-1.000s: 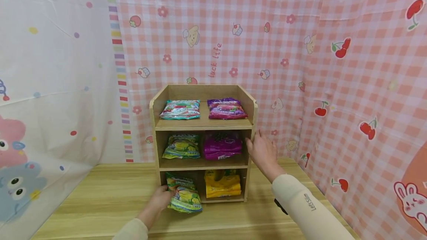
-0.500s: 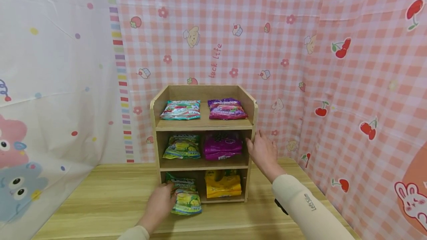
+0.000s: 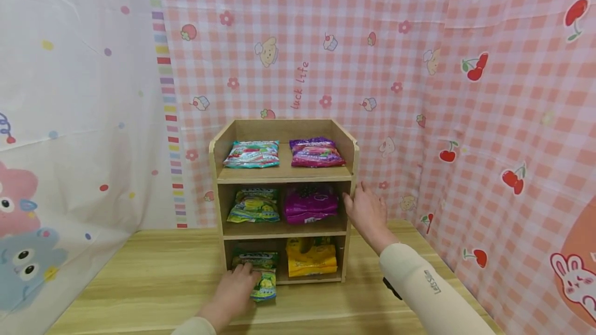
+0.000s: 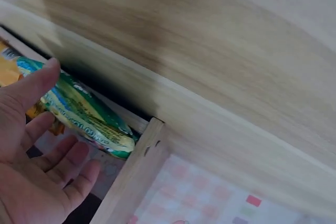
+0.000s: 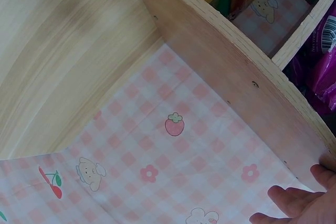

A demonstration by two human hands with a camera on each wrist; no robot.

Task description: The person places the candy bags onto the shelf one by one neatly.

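A green-and-yellow candy bag (image 3: 266, 286) lies in the bottom left compartment of a small wooden shelf (image 3: 284, 234), its near end past the front edge. My left hand (image 3: 235, 291) is over the bag's left part and hides some of it. In the left wrist view, the thumb of the left hand (image 4: 39, 145) is by the bag (image 4: 86, 114) and the other fingers are spread, loosely bent. My right hand (image 3: 368, 213) rests against the shelf's right side panel. The right wrist view shows only fingers of the right hand (image 5: 299, 203) beside that panel.
A yellow bag (image 3: 311, 261) sits at bottom right. Above are another green-yellow bag (image 3: 253, 206) and a purple bag (image 3: 311, 204). The top tier holds a teal-and-white bag (image 3: 252, 154) and a purple-pink bag (image 3: 317, 152). Checked cloth (image 3: 288, 76) hangs behind the wooden table (image 3: 153, 273).
The left hand has moved right, from the bag's left edge to over it. The bag has straightened and shifted slightly left at its near end. The right hand stays put.
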